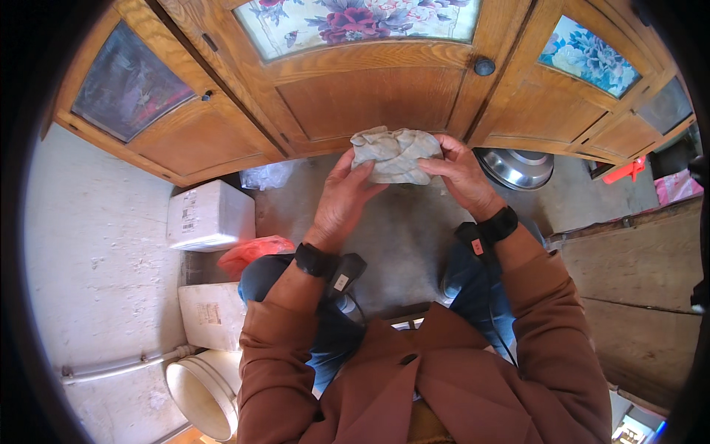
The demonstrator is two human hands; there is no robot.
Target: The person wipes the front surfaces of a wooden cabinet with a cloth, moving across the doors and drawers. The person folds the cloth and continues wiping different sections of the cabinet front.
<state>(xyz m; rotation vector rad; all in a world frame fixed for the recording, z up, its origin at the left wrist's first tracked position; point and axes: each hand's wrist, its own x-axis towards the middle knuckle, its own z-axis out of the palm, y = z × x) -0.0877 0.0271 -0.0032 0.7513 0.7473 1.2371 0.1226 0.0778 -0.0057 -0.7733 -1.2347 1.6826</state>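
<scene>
A crumpled grey-beige cloth (396,155) is held up between both hands, in front of a wooden cabinet (371,102). My left hand (346,194) grips its left end, the thumb lying on the near face. At the other end, my right hand (457,172) pinches the cloth between thumb and fingers. The folds hide some of the fingertips. The cabinet's middle door carries a flowered glass pane (360,22) and a dark round knob (484,66).
Left of my legs are a white foam box (211,215), a red plastic bag (252,254), another pale box (213,313) and a white bucket (202,388). A shiny metal basin (521,166) lies under the cabinet's right part. Wooden boards (632,266) stand at the right.
</scene>
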